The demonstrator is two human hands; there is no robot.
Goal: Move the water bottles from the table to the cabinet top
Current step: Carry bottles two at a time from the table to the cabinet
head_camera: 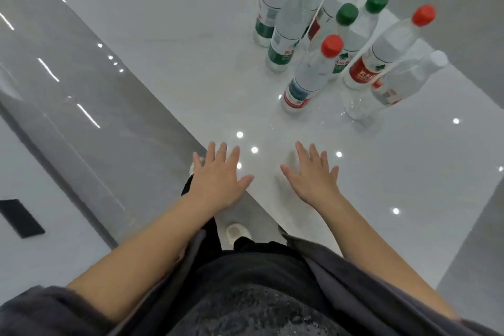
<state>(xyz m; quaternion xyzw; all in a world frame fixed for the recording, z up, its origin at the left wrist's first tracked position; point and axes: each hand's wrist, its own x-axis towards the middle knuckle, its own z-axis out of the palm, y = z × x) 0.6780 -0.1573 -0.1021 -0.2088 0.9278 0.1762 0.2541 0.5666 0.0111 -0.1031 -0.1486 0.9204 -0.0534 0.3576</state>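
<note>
Held left hand (218, 176) and right hand (313, 176) flat, fingers spread, empty, at the near corner of the table (191, 35). Saw water bottles (351, 46) clustered upright toward the table's far side. Judged best taken mid-body, nearest red-capped bottle (308, 78) first.

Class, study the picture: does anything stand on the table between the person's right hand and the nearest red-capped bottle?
Nothing visible does. Between the right hand and the nearest red-capped bottle lies only bare table, with reflected light spots. The other bottles stand behind or beside it.
</note>
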